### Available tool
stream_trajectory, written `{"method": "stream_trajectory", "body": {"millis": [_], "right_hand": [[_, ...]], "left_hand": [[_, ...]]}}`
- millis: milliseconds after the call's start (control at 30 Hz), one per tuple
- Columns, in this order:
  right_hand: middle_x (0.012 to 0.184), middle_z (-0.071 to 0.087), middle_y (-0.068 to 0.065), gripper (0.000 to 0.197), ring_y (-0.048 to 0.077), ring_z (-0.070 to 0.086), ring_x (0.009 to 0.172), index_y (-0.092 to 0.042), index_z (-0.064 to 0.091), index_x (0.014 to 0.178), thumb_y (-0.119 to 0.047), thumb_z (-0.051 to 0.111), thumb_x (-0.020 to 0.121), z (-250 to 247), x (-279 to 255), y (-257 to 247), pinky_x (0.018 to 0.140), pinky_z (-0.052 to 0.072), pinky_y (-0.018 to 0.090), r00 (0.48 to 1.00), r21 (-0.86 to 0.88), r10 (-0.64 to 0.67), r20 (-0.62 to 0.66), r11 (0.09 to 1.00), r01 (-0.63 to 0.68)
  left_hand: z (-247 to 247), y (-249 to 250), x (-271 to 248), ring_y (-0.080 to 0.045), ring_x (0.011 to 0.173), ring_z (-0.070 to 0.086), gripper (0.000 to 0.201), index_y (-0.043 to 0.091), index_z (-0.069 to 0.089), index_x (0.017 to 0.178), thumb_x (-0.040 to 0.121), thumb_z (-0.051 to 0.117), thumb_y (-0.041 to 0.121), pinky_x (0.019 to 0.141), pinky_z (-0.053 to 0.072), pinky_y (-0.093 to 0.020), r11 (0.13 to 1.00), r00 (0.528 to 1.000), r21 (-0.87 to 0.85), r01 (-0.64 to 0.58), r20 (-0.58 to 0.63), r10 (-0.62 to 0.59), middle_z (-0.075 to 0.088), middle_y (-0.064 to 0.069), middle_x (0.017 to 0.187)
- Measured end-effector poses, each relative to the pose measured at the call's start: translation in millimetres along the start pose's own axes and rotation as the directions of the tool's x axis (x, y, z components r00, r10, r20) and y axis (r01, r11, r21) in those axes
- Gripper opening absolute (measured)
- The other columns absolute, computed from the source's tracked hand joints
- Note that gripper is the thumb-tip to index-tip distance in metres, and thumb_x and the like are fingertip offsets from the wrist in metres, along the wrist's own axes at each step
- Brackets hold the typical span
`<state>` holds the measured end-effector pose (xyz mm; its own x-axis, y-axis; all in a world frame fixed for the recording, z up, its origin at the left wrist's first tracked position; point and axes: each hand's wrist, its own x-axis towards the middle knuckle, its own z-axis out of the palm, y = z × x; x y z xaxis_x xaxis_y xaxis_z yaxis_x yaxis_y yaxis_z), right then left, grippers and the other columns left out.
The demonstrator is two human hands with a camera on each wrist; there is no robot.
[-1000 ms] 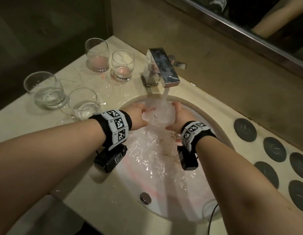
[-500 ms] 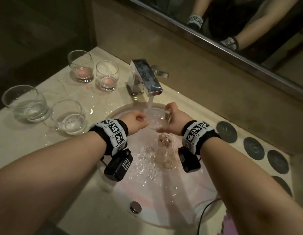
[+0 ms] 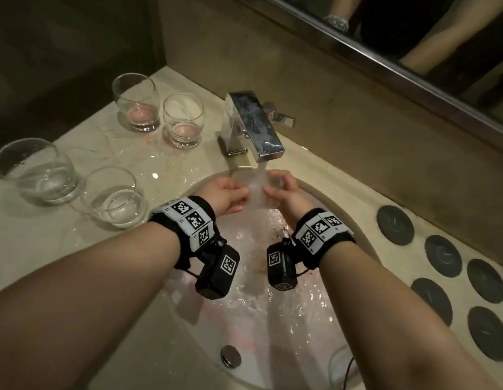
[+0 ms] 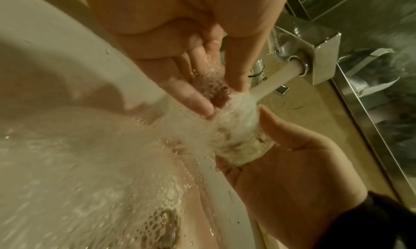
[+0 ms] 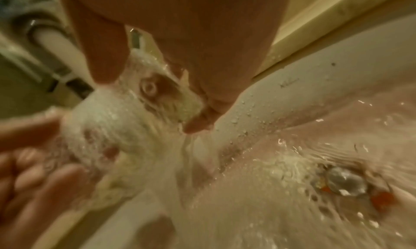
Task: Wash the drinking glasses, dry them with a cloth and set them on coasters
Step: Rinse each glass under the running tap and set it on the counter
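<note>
Clear glass (image 3: 257, 190) sits between your two hands under the tap (image 3: 254, 128), right in the stream, above the back of the sink (image 3: 323, 192). Your left hand (image 3: 226, 197) reaches in from the tap's left, wrist level, thumb and fingers extended along the glass's side. Your right hand (image 3: 287, 192) comes from the tap's right with the palm turned inward, fingers wrapped round the glass's far side and thumb up near the rim. In the left wrist view the right palm cups the base; foam and spray blur the rest, so the left hand's hold looks like a light fingertip pinch, though I cannot be sure. Both forearms angle inward toward the tap. Left of the tap stand four more glasses (image 3: 133, 102) (image 3: 183, 119) (image 3: 35, 171) (image 3: 114, 197), two with pink dregs. Right of the tap, dark round coasters (image 3: 395, 225) lie on the counter (image 3: 36, 243).
</note>
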<state>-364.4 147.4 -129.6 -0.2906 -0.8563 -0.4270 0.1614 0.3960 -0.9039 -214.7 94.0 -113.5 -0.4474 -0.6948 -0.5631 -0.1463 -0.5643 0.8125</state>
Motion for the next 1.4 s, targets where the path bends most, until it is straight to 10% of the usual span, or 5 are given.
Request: {"method": "stream_trajectory", "body": {"millis": [167,367,533,1133,1400], "right_hand": [[0.105,0.057,0.010,0.037,0.024,0.056,0.086,-0.017,0.048,0.113,-0.048,0.034,0.097,12,-4,-15,0.071,0.046,0.031,0.991,-0.366,0.130,0.011,0.923,-0.117],[0.110,0.062,0.005,0.049,0.022,0.061,0.083,-0.036,0.039,0.125,-0.040,0.061,0.082,-2,-4,0,0.064,0.042,0.030,0.992,-0.335,0.049,0.117,0.942,-0.007],[0.106,0.063,0.008,0.053,0.021,0.063,0.087,-0.016,0.045,0.127,-0.056,0.041,0.092,8,-5,-11,0.076,0.049,0.031,0.997,-0.384,0.069,-0.025,0.920,-0.073],[0.096,0.061,0.008,0.044,0.017,0.054,0.069,-0.024,0.047,0.122,-0.020,0.068,0.083,-12,-5,-2,0.059,0.041,0.025,0.992,-0.121,0.072,0.107,0.991,-0.059],[0.086,0.062,0.004,0.069,0.015,0.054,0.068,-0.016,0.061,0.114,-0.072,0.031,0.086,-6,-3,-4,0.063,0.042,0.025,0.984,-0.251,0.169,0.056,0.956,-0.150]], "left_hand": [[-5,3,-1,-0.013,0.079,0.066,0.027,0.012,0.058,0.105,0.082,0.065,0.001,0.058,0.057,-0.019,0.999,0.994,-0.042,0.031,0.108,-0.026,0.064,-0.008,0.098],[-7,10,-4,-0.009,0.068,0.066,0.004,0.009,0.059,0.089,0.090,0.056,0.006,0.060,0.057,-0.020,0.992,0.992,-0.124,0.038,0.128,-0.021,0.067,-0.006,0.081],[-6,7,-6,-0.009,0.073,0.067,0.015,0.018,0.060,0.089,0.086,0.061,0.003,0.068,0.057,-0.025,0.994,0.991,-0.102,0.033,0.130,-0.020,0.068,-0.001,0.080],[0,13,3,-0.020,0.077,0.065,0.023,0.003,0.055,0.115,0.092,0.051,0.005,0.062,0.057,-0.028,0.962,0.992,-0.255,0.092,0.109,-0.066,0.066,-0.013,0.096],[1,11,-3,-0.023,0.082,0.059,0.025,0.009,0.059,0.110,0.090,0.050,-0.002,0.061,0.057,-0.024,0.977,0.968,-0.191,0.097,0.246,-0.048,0.069,-0.010,0.088]]}}
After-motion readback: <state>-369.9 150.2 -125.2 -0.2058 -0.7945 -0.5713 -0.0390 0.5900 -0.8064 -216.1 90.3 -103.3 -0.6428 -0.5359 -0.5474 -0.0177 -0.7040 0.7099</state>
